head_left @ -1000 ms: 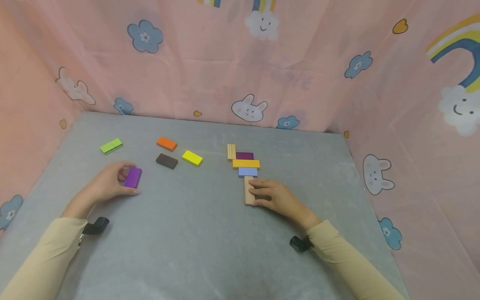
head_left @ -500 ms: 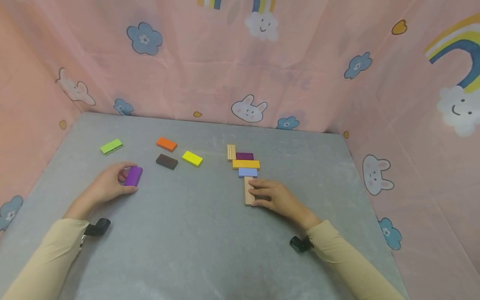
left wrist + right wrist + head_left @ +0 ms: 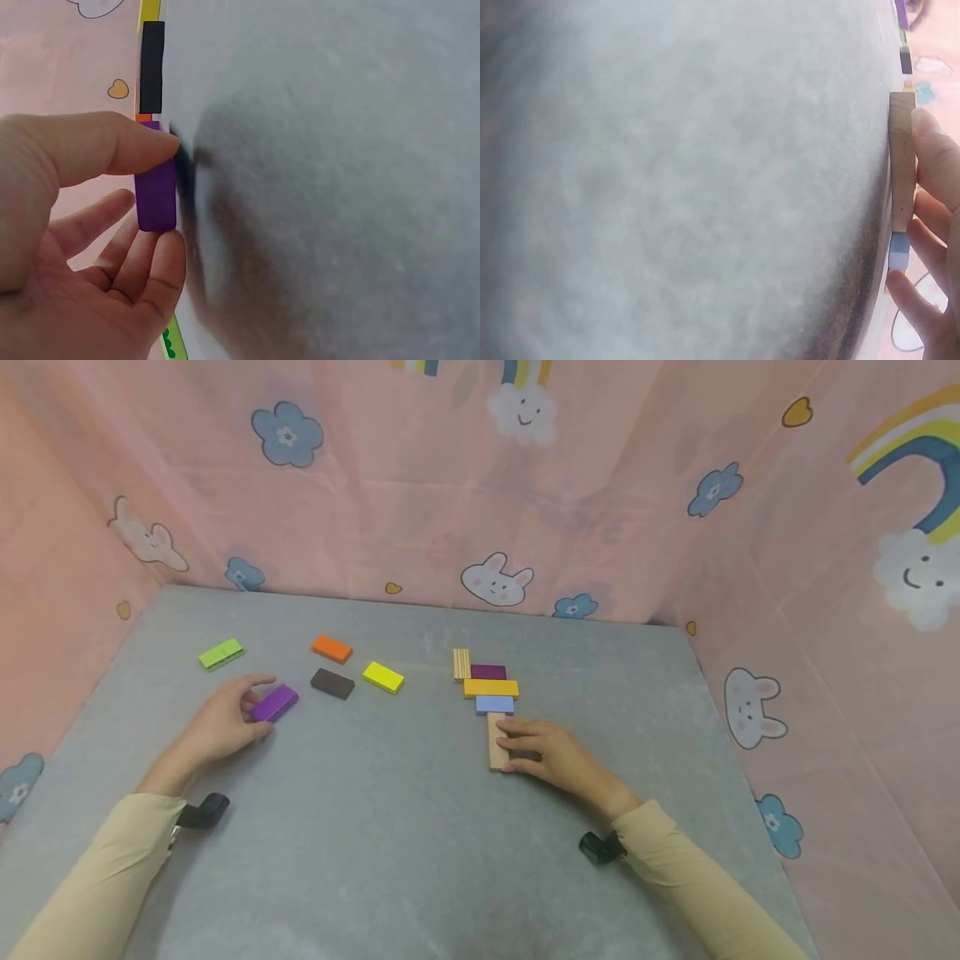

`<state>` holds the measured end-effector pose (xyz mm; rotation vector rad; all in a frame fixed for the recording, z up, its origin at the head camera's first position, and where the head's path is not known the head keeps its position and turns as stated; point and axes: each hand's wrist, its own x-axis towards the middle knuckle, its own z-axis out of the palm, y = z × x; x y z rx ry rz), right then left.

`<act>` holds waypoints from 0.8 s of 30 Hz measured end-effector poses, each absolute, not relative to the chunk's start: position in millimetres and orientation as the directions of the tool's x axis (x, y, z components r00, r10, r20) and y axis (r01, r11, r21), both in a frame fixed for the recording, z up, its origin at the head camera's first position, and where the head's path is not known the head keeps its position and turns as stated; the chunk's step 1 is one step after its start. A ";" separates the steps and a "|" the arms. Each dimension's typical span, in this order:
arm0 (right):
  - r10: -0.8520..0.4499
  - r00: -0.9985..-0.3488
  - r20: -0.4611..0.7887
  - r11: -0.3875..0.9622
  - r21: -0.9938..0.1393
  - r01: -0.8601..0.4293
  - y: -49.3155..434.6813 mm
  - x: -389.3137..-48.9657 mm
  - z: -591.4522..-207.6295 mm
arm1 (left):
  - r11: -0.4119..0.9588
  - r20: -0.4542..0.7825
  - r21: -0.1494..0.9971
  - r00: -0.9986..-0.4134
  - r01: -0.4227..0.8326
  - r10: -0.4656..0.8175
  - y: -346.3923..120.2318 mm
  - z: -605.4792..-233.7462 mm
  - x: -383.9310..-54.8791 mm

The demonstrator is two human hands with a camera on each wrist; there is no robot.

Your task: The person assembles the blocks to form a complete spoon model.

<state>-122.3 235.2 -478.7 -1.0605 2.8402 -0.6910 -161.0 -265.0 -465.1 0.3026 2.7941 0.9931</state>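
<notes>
My left hand grips a purple block, which points away to the right. In the left wrist view the thumb lies across the upper part of the purple block, with a fingertip at its lower end. My right hand holds a plain wooden block by its right side, thumb toward the near end and fingers toward the far end. That block lies at the near end of a row: a light blue block, a yellow-orange block, a dark purple block and a striped block.
Loose blocks lie beyond the left hand: green, orange, dark brown and bright yellow. A pink printed curtain borders the grey table at the back and sides.
The purple block has turned clockwise in my left hand and shifted slightly right. The left hand has moved a little right and away from me. My right hand and the row stay put.
</notes>
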 end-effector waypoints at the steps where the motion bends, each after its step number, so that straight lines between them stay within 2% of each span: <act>1: -0.632 -0.765 0.125 0.666 -0.417 -0.619 235.3 -122.3 -478.6 | 0.755 -0.080 0.642 -0.967 0.134 0.240 -264.1 -464.7 -161.8; 10: -0.632 -0.764 0.133 0.660 -0.425 -0.620 235.0 -121.1 -476.2 | 0.739 -0.057 0.660 -0.972 0.134 0.228 -250.4 -456.7 -171.4; 24: -0.635 -0.760 0.138 0.657 -0.420 -0.626 235.9 -122.2 -478.2 | 0.698 0.063 0.671 -0.957 0.252 0.285 -208.5 -452.2 -198.8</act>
